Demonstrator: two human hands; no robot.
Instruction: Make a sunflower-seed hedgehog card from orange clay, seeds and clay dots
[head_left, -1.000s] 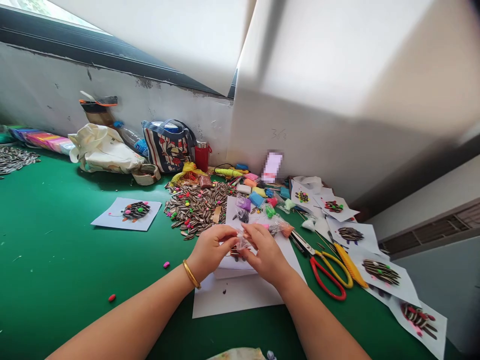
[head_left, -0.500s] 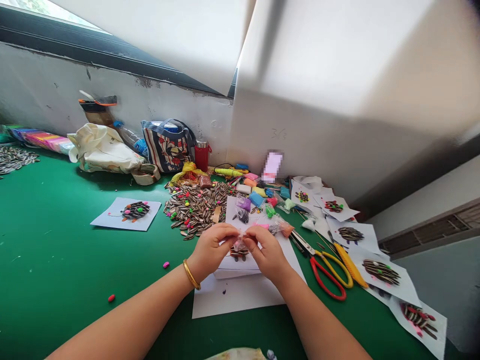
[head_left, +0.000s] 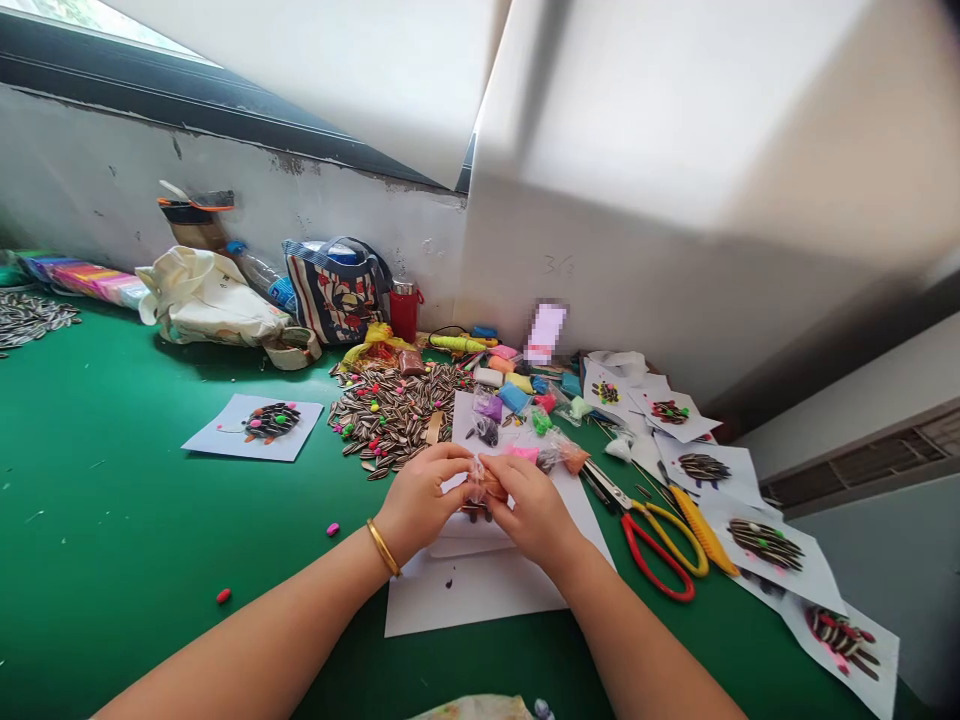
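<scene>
Over the white sheets, my left hand [head_left: 424,502] pinches one side of a small clear plastic bag [head_left: 477,482], a gold bangle on its wrist. Closed on the other side of the bag is my right hand [head_left: 534,505]. An orange-brown lump [head_left: 493,486] shows between the fingers, partly hidden; it looks like modelling clay. Below the hands, a picture made of sunflower seeds [head_left: 474,511] lies on the paper, mostly covered. The white paper [head_left: 502,600] sits on the green tabletop.
A heap of sunflower seeds [head_left: 394,415] and small bags of coloured clay [head_left: 514,397] lie beyond my hands. Red-and-yellow scissors [head_left: 660,540] and a yellow cutter [head_left: 701,530] are at right, beside several seed pictures [head_left: 765,540]. Another seed picture [head_left: 262,430] is at left.
My right hand has turned inward and closed around the bag. The orange-brown lump now shows between my fingers; my left hand stays nearly where it was.
</scene>
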